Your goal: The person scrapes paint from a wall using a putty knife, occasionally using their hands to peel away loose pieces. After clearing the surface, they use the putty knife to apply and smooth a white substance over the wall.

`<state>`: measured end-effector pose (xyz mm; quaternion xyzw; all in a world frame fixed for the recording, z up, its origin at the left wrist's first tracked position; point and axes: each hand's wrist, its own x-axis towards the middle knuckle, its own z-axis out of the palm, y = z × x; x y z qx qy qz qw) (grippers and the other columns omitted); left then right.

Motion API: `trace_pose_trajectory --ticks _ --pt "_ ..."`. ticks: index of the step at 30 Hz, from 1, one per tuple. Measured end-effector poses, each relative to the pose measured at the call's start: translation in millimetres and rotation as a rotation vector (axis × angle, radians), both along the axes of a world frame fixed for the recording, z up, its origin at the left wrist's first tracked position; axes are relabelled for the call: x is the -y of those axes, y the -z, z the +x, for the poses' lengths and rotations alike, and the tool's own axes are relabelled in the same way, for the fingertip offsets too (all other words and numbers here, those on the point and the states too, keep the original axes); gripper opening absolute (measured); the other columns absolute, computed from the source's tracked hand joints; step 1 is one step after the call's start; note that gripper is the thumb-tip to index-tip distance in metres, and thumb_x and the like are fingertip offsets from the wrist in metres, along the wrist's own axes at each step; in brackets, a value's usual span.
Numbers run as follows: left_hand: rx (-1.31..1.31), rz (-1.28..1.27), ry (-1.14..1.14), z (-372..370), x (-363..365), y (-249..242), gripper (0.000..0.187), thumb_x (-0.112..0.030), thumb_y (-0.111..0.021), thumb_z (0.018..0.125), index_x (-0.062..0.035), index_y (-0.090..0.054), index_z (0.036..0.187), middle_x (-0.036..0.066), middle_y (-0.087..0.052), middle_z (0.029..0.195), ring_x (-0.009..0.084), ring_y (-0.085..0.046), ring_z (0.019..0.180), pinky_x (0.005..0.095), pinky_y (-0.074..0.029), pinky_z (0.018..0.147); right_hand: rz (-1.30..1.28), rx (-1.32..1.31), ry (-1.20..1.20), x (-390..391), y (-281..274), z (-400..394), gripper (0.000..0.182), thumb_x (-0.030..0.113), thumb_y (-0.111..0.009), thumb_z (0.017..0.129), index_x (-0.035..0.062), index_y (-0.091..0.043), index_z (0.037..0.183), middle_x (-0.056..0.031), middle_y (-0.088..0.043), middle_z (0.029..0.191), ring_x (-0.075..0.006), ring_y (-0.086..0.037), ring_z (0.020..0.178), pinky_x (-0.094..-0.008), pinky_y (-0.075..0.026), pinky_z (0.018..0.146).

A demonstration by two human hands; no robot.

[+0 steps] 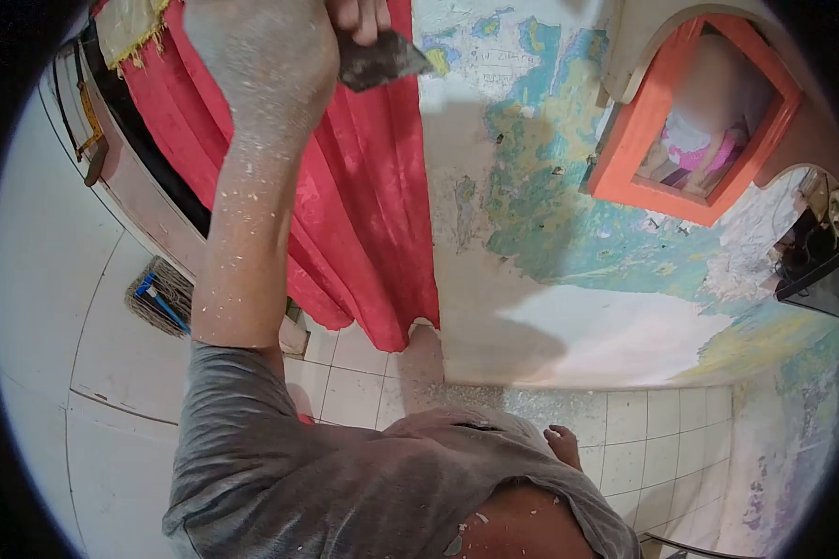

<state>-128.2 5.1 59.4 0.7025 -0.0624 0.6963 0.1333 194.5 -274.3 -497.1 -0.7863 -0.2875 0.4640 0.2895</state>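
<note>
My left hand (266,61), coated in pale dust, is raised at the top of the view with its back towards me. Its fingers are curled round a scraper (382,63) with a dark, flat, wide blade, whose handle is hidden. The blade's tip comes right at the edge of a wall (494,317) with patchy white, green and yellow paint, where the layers are worn through. Behind the hand and forearm hangs a red curtain (368,224). Light flakes dot the forearm and grey sleeve (238,410). My right hand is out of view.
An orange-framed picture (606,168) hangs on the wall at upper right, near a shelf with a dark box (816,279). Paint debris (550,402) lies along the wall's foot on the tiled floor (667,447). A mop head (158,298) lies at left; my foot (564,445) shows below.
</note>
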Motion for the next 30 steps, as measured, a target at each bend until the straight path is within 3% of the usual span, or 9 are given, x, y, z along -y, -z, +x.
trace_pose_trajectory --ticks 2,10,13,15,21,23,24,27,30 --pt "-0.054 0.227 0.041 -7 3 -19 0.025 -0.017 -0.060 0.097 -0.0098 -0.052 0.074 -0.002 -0.046 0.051 0.0103 -0.043 0.035 0.0268 -0.042 0.035 0.006 -0.004 0.011 -2 -2 4 0.046 0.023 -0.068 0.087 -0.0020 -0.062 0.125 -0.0137 -0.067 0.078 -0.0183 -0.062 0.061 -0.0333 -0.049 0.050" --pt "-0.053 0.015 -0.040 3 9 -4 0.026 -0.020 -0.058 0.098 -0.0105 -0.050 0.075 -0.002 -0.046 0.051 0.0094 -0.044 0.036 0.0263 -0.041 0.035 -0.007 0.017 -0.011 5 6 5 0.047 0.025 -0.069 0.086 -0.0017 -0.063 0.125 -0.0150 -0.070 0.084 -0.0184 -0.065 0.066 -0.0334 -0.052 0.054" --pt "-0.006 0.226 0.207 9 12 -23 0.025 -0.019 -0.057 0.098 -0.0112 -0.050 0.075 -0.002 -0.045 0.050 0.0095 -0.044 0.037 0.0264 -0.042 0.036 0.000 0.061 -0.071 5 10 3 0.048 0.026 -0.069 0.086 -0.0014 -0.063 0.125 -0.0150 -0.070 0.086 -0.0192 -0.066 0.068 -0.0342 -0.053 0.059" --pt "0.006 -0.371 -0.177 32 23 -3 0.028 -0.020 -0.056 0.098 -0.0126 -0.048 0.073 -0.003 -0.042 0.049 0.0086 -0.042 0.037 0.0271 -0.042 0.036 0.001 0.084 -0.111 8 9 5 0.049 0.027 -0.069 0.086 -0.0012 -0.063 0.125 -0.0151 -0.071 0.087 -0.0196 -0.066 0.070 -0.0346 -0.054 0.062" --pt "0.057 0.061 -0.047 12 13 -20 0.039 -0.027 -0.051 0.100 -0.0130 -0.050 0.064 -0.003 -0.045 0.050 0.0088 -0.045 0.039 0.0280 -0.042 0.040 0.073 0.115 -0.158 13 43 7 0.050 0.027 -0.069 0.085 -0.0018 -0.062 0.126 -0.0154 -0.071 0.088 -0.0201 -0.066 0.070 -0.0351 -0.055 0.063" --pt "-0.039 -0.228 -0.500 12 7 -2 0.036 -0.025 -0.051 0.100 -0.0129 -0.051 0.065 -0.002 -0.045 0.050 0.0086 -0.044 0.039 0.0275 -0.041 0.040 0.072 0.100 -0.133 15 35 7 0.051 0.028 -0.068 0.085 -0.0020 -0.062 0.126 -0.0160 -0.071 0.088 -0.0205 -0.066 0.070 -0.0353 -0.055 0.064" --pt "-0.036 -0.220 -0.502 12 8 -1 0.036 -0.025 -0.051 0.100 -0.0129 -0.051 0.065 -0.002 -0.045 0.050 0.0086 -0.044 0.039 0.0275 -0.041 0.040 0.081 0.101 -0.135 10 25 6 0.051 0.028 -0.068 0.085 -0.0020 -0.062 0.126 -0.0160 -0.071 0.088 -0.0205 -0.066 0.070 -0.0353 -0.055 0.064" --pt "-0.026 -0.112 -0.026 15 12 5 0.033 -0.021 -0.053 0.099 -0.0121 -0.053 0.067 -0.001 -0.047 0.050 0.0091 -0.046 0.039 0.0272 -0.040 0.039 -0.034 0.007 0.012 17 13 -2 0.052 0.028 -0.068 0.085 -0.0023 -0.062 0.126 -0.0159 -0.071 0.088 -0.0207 -0.066 0.070 -0.0352 -0.055 0.064" --pt "0.021 -0.139 -0.126 15 18 -6 0.027 -0.017 -0.056 0.097 -0.0111 -0.053 0.071 -0.001 -0.048 0.052 0.0097 -0.047 0.040 0.0269 -0.041 0.038 0.011 0.023 -0.072 17 21 0 0.052 0.028 -0.068 0.085 -0.0024 -0.062 0.126 -0.0154 -0.070 0.086 -0.0206 -0.066 0.070 -0.0349 -0.054 0.063"
